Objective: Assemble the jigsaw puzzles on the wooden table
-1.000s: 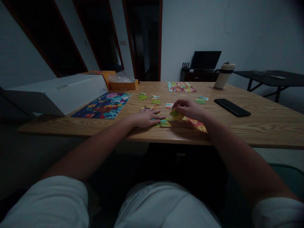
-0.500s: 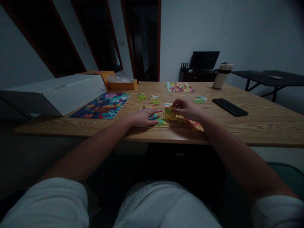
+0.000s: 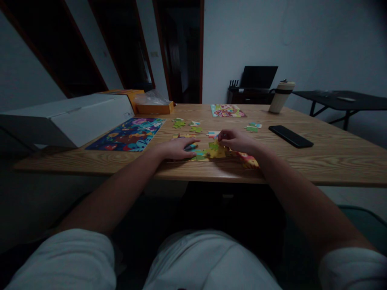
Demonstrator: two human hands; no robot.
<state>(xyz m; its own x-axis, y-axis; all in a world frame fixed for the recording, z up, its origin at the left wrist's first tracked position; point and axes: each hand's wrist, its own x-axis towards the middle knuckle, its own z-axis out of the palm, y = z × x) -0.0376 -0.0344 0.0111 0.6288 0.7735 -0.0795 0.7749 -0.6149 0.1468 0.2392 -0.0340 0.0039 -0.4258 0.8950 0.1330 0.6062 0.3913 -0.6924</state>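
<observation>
puzzle pieces [image 3: 216,151], joined into a part-built patch, lie flat on the wooden surface [image 3: 332,157] near its front edge, right btwn both hands. left hand [image 3: 175,148] rests palm down w/ fingers stretched out flat, pressing on the left end of the patch, index tip pointing toward the right hand. right hand [image 3: 237,139] is curled, fingertips pinched together on the top edge of a yellow-green piece of the patch; its wrist lies over the orange-red end. the two hands are near each other, not touching.

loose pieces [image 3: 193,125] sit scattered just behind the hands, green and pale ones, w/ a couple more [image 3: 252,128] off to the right. finished dark-blue puzzle [image 3: 128,135] lies flat to the left, beside a long white box [image 3: 69,119]. orange box [image 3: 154,108] w/ a clear bag on it is behind that. another colourful puzzle sheet [image 3: 228,110] lies at the far side. black phone [image 3: 290,136] is face down to the right, well apart from the hands; a white tumbler [image 3: 279,96] w/ dark band stands upright at the far right corner. room is dim, piece details hard to make out.
</observation>
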